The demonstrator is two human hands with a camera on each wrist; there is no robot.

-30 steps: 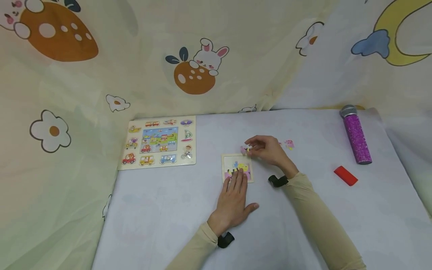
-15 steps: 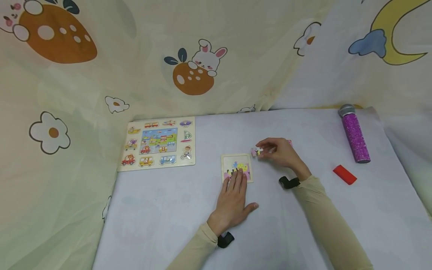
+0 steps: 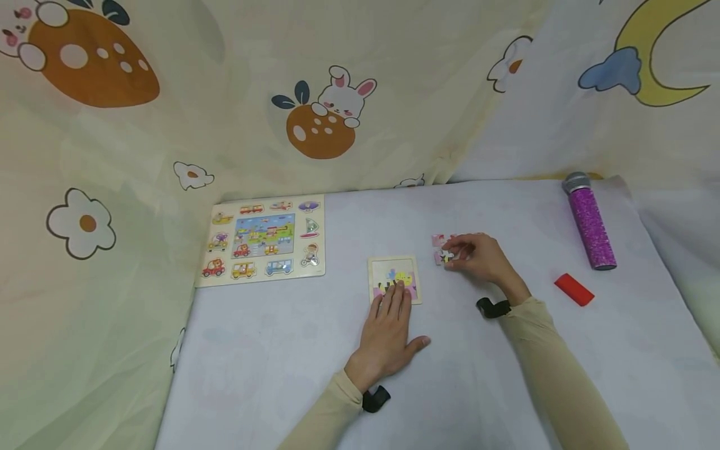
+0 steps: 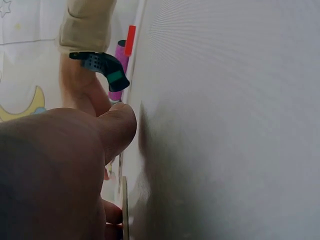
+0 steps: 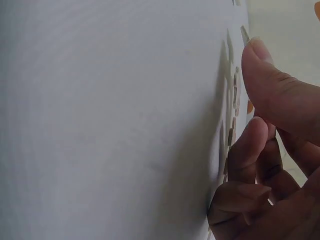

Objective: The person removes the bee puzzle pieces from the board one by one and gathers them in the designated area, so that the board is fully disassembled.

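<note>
Right hand (image 5: pixel 275 145): fingers curled, thumb extended. Thin piece (image 5: pixel 244 34) edge-on at hand's thumb tip; contact unclear. Beside hand: flat pieces (image 5: pixel 236 95), edge-on, along white surface (image 5: pixel 100 120). Behind hand: pale backdrop (image 5: pixel 287 35).

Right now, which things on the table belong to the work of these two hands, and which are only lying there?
Probably in the job:
- small puzzle tray, under the fingers of the left hand
- puzzle piece held by the right hand
- loose pink pieces beside it

Just lying about:
- vehicle puzzle board
- purple microphone
- red block
</note>
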